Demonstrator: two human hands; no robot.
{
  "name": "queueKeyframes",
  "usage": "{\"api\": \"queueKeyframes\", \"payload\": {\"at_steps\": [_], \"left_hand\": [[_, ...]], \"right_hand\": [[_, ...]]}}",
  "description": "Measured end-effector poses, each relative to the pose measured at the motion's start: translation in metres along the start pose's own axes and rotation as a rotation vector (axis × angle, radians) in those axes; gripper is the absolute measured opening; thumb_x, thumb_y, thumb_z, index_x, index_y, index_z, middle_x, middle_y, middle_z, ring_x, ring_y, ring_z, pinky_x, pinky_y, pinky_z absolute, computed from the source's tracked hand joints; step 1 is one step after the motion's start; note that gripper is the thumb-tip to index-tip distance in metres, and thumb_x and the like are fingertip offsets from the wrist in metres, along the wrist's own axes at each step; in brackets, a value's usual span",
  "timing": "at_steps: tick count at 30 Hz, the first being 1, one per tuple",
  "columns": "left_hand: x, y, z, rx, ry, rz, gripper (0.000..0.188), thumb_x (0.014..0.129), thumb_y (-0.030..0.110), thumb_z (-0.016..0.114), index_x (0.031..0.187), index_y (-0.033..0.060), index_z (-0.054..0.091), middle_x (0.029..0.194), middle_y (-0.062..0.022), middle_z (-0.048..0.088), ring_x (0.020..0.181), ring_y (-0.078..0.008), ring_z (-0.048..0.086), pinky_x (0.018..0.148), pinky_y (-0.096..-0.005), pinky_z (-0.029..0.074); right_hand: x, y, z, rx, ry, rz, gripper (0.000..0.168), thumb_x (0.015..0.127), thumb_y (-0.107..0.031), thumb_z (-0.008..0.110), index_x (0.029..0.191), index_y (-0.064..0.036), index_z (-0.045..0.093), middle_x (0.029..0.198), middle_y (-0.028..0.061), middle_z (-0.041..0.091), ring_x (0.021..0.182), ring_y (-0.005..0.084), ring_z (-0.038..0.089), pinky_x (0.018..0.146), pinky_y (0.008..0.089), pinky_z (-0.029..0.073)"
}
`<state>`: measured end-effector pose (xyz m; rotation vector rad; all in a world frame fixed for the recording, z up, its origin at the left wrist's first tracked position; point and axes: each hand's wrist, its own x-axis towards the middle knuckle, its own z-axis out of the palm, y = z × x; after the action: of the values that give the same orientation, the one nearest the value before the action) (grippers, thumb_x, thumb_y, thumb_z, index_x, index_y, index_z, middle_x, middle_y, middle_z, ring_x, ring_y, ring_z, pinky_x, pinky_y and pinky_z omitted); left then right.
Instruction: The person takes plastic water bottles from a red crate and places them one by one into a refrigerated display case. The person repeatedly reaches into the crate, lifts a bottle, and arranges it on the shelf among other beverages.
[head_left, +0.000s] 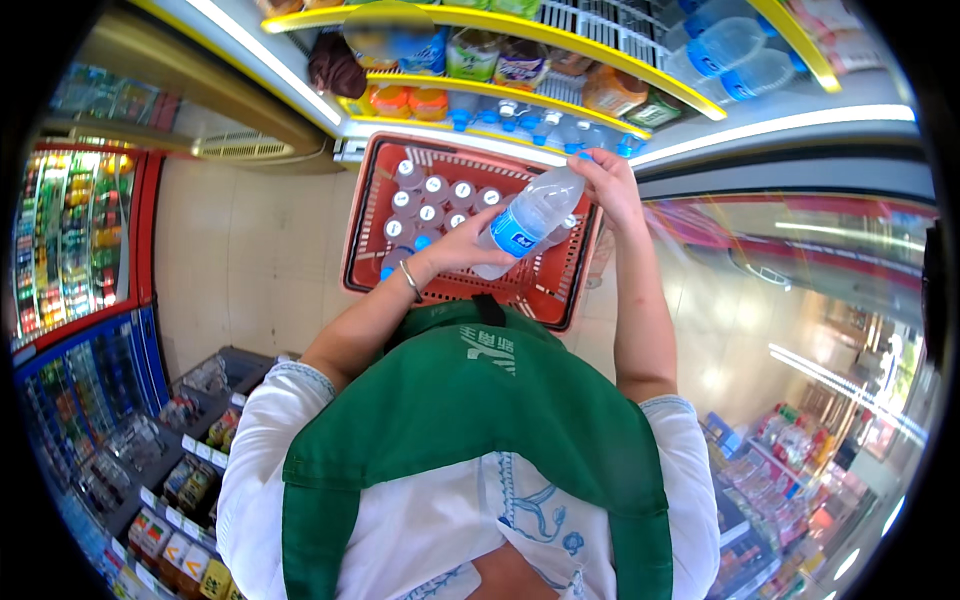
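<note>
A clear plastic water bottle (531, 217) with a blue label and blue cap is tilted above the red plastic shopping basket (367, 150). My left hand (469, 244) grips its lower body from the left. At the bottle's cap are the fingers of my right hand (606, 184), closed around the cap end. Several bottles with white caps (433, 185) stand upright in rows inside the basket. Near its left front part are bottles with blue caps (422, 242). My hands and the held bottle hide some of the basket's contents.
Beyond the basket is a refrigerated display with yellow-edged shelves (525, 94), holding bottles and packaged drinks. More large water bottles (726, 46) lie on an upper shelf at right. A red-framed drinks cooler (142, 240) stands left. Merchandise bins (202, 442) occupy the lower left.
</note>
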<state>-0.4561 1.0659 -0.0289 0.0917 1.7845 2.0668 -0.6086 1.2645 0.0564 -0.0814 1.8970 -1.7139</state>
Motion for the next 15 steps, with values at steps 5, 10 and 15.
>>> {"api": "queueKeyframes", "payload": {"at_steps": [5,10,15], "left_hand": [[0.019,0.024,0.020,-0.160,0.043,-0.026,0.082,0.075,0.024,0.079,0.140,0.0005,0.034,0.129,-0.0097,0.051,0.119,-0.0174,0.048,0.102,-0.0333,0.038],[0.060,0.035,0.033,-0.052,-0.031,0.152,0.083,0.075,0.020,0.080,0.140,0.0025,0.033,0.130,-0.0103,0.050,0.121,-0.0186,0.047,0.102,-0.0356,0.038],[0.114,0.107,0.061,0.427,0.019,0.389,0.092,0.076,0.021,0.078,0.147,0.0039,0.023,0.141,-0.0194,0.041,0.130,-0.0274,0.041,0.106,-0.0388,0.034]], "right_hand": [[-0.030,0.012,0.007,0.159,0.385,-0.153,0.045,0.088,-0.024,0.067,0.120,0.003,0.051,0.087,0.0022,0.062,0.071,0.0085,0.058,0.065,0.0235,0.047],[-0.069,0.028,0.010,0.177,0.182,-0.277,0.072,0.075,-0.010,0.079,0.131,0.001,0.035,0.126,0.0142,0.049,0.115,0.0219,0.051,0.096,0.0347,0.044],[-0.069,-0.032,-0.045,0.073,0.355,-0.437,0.074,0.070,0.001,0.078,0.130,0.000,0.035,0.123,0.0146,0.051,0.116,0.0235,0.052,0.098,0.0363,0.044]]}}
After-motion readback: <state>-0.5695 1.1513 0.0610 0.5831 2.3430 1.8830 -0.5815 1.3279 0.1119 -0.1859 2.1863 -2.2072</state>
